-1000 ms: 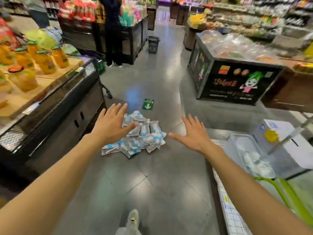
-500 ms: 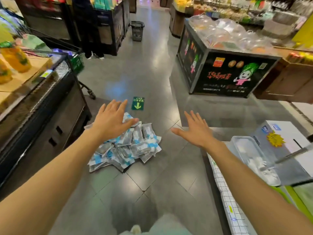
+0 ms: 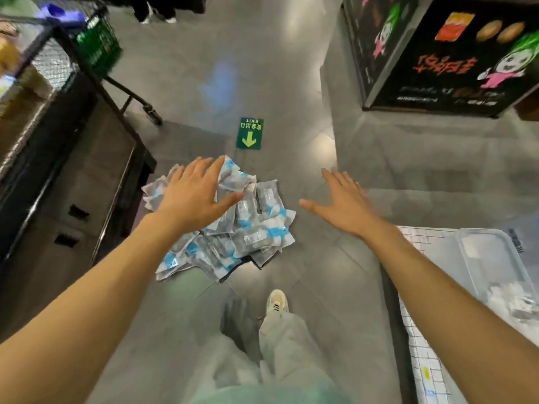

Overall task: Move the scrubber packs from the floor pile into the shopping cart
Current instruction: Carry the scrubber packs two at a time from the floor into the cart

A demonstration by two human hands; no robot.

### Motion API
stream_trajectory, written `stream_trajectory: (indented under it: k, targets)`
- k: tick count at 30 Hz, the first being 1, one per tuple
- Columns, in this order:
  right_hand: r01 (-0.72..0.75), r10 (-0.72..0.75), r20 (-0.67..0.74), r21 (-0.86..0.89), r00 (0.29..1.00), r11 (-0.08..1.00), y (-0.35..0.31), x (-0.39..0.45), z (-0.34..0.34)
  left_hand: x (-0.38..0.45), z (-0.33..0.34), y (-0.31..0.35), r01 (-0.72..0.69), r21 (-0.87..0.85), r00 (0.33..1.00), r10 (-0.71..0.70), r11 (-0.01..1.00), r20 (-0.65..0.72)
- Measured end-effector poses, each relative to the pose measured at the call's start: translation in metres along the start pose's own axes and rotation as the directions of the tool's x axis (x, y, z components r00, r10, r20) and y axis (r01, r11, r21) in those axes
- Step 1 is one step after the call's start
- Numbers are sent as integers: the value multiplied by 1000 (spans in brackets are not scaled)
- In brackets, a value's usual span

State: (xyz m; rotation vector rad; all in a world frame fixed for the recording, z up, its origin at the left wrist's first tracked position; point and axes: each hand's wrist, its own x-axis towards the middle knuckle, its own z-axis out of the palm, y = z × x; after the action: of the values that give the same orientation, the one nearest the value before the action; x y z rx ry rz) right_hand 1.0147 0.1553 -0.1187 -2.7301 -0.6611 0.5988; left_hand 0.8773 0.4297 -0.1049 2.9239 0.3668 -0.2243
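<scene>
Step in hand: the reach, nothing picked up yet. The pile of scrubber packs [image 3: 233,225] sits on the grey floor [image 3: 306,272], just this side of the green exit sticker [image 3: 249,133] and right beside the black display counter [image 3: 58,176].

Left hand [image 3: 194,196] is over the pile's far end, fingers spread flat, holding nothing. Can't tell if the palm touches the packs or just floats above. Right hand [image 3: 344,201] is beside the pile, over bare floor, also splayed and empty.

The person's shoe [image 3: 277,301] is planted near the pile's near edge.

Next move, my guess: both hands drop and close inward to scoop a bunch. The packs look like slick film pouches, loosely overlapped, so expect slipping; a two-sided squeeze beats a pinch. Then carry toward the white grid [image 3: 420,357] and the clear tub [image 3: 495,272], well off to the pile's right. Those are probably part of the cart, though not enough of it shows to be sure.

Readable text: the sticker says "EXIT" with Chinese characters and an arrow pointing at the pile. The black promo stand [image 3: 452,53] beyond the pile carries red Chinese lettering and a green-haired cartoon figure; I can't read it from here. Pack print is too small.
</scene>
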Motion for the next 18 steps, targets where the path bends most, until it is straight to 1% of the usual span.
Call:
stream_trajectory:
  k: [3,6,8,12,15,18]
  targets:
    - [15,-15,42,8,999,1000,23,66,41,63,46,-7,-30,9,1000,30,1000,3]
    - [-11,9,73,33,997,999,52,122,104,119,121,-13,-64,3,997,64,998,38]
    - [-53,48,94,60,994,997,74,154,157,148,184,-20,-90,-11,994,90,996,62]
    - [-79,71,99,80,993,994,129,217,288,190,334,-45,-105,-60,990,110,993,93]
    - [-113,100,116,112,988,987,168,256,390,214,449,-71,-94,-69,986,102,993,132]
    - [-128,106,129,181,986,975,201,286,482,229,550,-90,-62,-89,981,77,994,176]
